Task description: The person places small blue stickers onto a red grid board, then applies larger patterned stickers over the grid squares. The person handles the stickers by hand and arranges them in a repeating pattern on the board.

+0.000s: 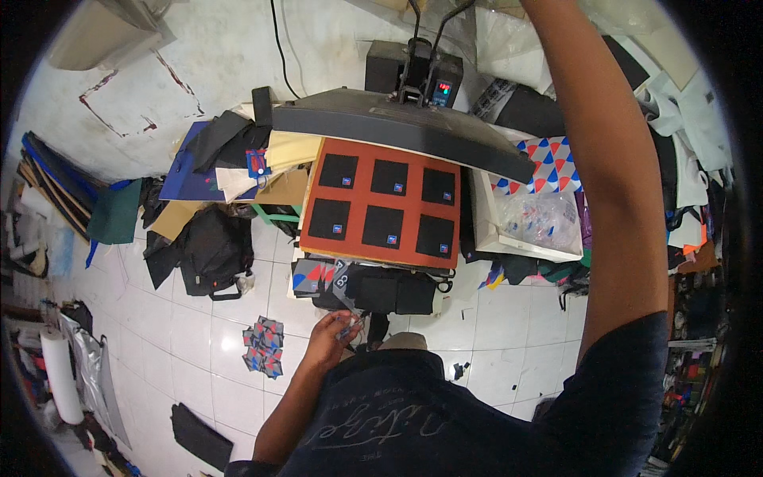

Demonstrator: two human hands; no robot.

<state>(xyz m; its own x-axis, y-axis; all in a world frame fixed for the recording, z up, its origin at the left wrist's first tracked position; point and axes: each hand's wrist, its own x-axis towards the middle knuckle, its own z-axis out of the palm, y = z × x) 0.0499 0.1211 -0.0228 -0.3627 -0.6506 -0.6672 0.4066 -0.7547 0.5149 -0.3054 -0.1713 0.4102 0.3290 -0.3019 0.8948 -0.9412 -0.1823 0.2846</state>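
Observation:
My left hand (327,340) is closed in front of the press, its fingers around something small and greyish that I cannot make out. Just beyond it lie grey, red and blue printed pieces (311,278) and folded black cloth (389,290). My right arm (608,159) reaches up past the top edge, so its hand is out of sight. A heat press stands ahead, its dark upper plate (397,119) raised over an orange-red pad (356,171). On the pad lie several black fabric squares (389,179), in two rows, each with a small blue-and-red mark near a corner.
Right of the pad sits a white box (528,246) with clear plastic bags (540,219) inside. A black backpack (214,250) and a cluster of printed pieces (264,347) lie on the tiled floor. Black cloth (200,436) is lower left; a white roll (61,378) stands far left.

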